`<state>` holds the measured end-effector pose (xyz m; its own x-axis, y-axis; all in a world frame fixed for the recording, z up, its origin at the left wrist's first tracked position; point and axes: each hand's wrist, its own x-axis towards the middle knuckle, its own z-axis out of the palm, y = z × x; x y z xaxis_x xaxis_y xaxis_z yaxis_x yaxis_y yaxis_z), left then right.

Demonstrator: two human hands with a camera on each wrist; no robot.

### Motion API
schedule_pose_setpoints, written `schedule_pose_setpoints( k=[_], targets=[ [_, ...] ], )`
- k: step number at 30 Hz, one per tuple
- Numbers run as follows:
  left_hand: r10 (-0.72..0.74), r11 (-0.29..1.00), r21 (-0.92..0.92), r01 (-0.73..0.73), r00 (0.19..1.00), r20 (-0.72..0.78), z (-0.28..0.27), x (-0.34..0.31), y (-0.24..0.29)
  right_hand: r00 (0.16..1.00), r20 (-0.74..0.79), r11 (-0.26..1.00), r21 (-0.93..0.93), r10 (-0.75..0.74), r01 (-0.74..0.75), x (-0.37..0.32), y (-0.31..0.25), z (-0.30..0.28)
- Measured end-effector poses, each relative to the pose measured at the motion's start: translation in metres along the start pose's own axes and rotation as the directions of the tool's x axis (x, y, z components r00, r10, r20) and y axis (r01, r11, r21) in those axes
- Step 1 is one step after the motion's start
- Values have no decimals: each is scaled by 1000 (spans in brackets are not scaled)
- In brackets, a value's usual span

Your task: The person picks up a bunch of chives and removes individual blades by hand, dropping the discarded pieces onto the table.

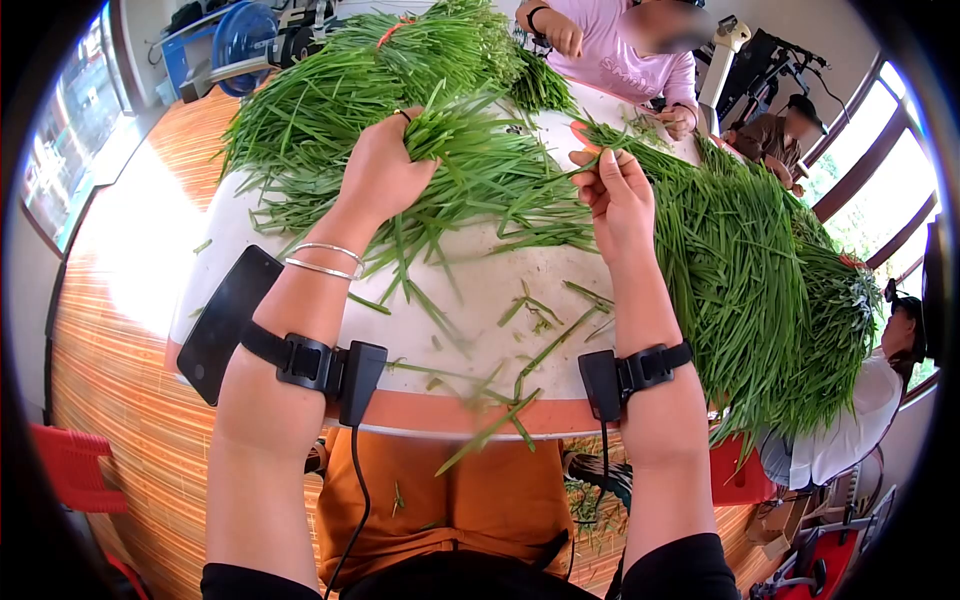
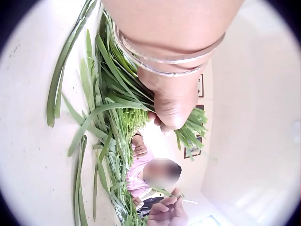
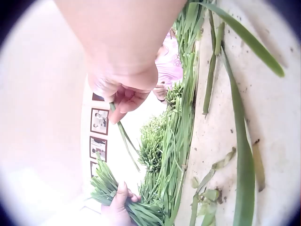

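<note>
My left hand [image 1: 385, 170] grips a bunch of garlic chives [image 1: 450, 130]. In the left wrist view the bunch's evenly trimmed ends [image 2: 190, 129] stick out past the thumb, and its long leaves trail toward the table. To the right, my right hand [image 1: 622, 195] pinches a thin chive blade [image 3: 123, 132] between thumb and fingers; the blade hangs off at an angle in the right wrist view. A big heap of chives [image 1: 300, 130] lies beyond the left hand. Another thick layer of chives [image 1: 740, 260] covers the table beside my right forearm.
Loose leaf scraps [image 1: 530, 320] lie on the white table [image 1: 440, 290] near its front edge. A black phone [image 1: 230, 325] rests at the left edge. Across the table sits a person in a pink shirt [image 1: 600, 50]. A red chair [image 1: 80, 470] stands at left.
</note>
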<state>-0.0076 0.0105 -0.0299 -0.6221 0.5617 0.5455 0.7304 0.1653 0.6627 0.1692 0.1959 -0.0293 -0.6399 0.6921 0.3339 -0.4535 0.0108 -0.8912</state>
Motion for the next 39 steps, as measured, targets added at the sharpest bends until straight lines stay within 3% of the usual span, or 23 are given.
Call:
schedule_pose_setpoints(
  k=[4, 9, 11, 12, 13, 15, 18, 22, 24, 28, 36, 39],
  targets=[
    [10, 999, -38, -10, 1000, -3, 3, 1, -3, 992, 125, 1000, -26, 3, 0, 0, 2, 1],
    [96, 991, -97, -92, 995, 39, 3, -3, 3, 940, 286, 981, -112, 185, -159, -7, 2, 10],
    [178, 925, -359, -125, 977, 119, 5, -5, 7, 921, 330, 978, -103, 208, -184, -15, 1, 21],
    [122, 951, -305, -56, 972, 202, 1, -8, 15, 899, 374, 973, -97, 229, -208, -18, 1, 25],
    [123, 951, -304, -57, 971, 203, 0, -9, 17, 899, 374, 974, -95, 228, -208, -19, 2, 27],
    [173, 978, -173, -115, 910, 376, -1, -10, 18, 871, 408, 962, -102, 272, -253, -20, 3, 28],
    [211, 976, -137, -169, 894, 396, -1, -12, 23, 871, 425, 969, -84, 247, -233, -23, -1, 30],
    [223, 974, -41, -224, 900, 374, -1, -11, 20, 889, 409, 978, -84, 208, -190, -21, 7, 27],
    [218, 973, -14, -231, 898, 383, -4, -11, 22, 927, 314, 977, -121, 206, -176, -19, 7, 24],
    [212, 964, 69, -257, 899, 384, -8, -12, 22, 922, 345, 980, -151, 176, -131, -12, 7, 13],
    [181, 956, 163, -244, 927, 329, -9, -9, 14, 987, 136, 962, -268, 90, -51, -9, 3, 14],
    [189, 949, 187, -255, 931, 311, -9, -8, 11, 988, 132, 982, -182, 78, -54, -7, 5, 11]
  ],
)
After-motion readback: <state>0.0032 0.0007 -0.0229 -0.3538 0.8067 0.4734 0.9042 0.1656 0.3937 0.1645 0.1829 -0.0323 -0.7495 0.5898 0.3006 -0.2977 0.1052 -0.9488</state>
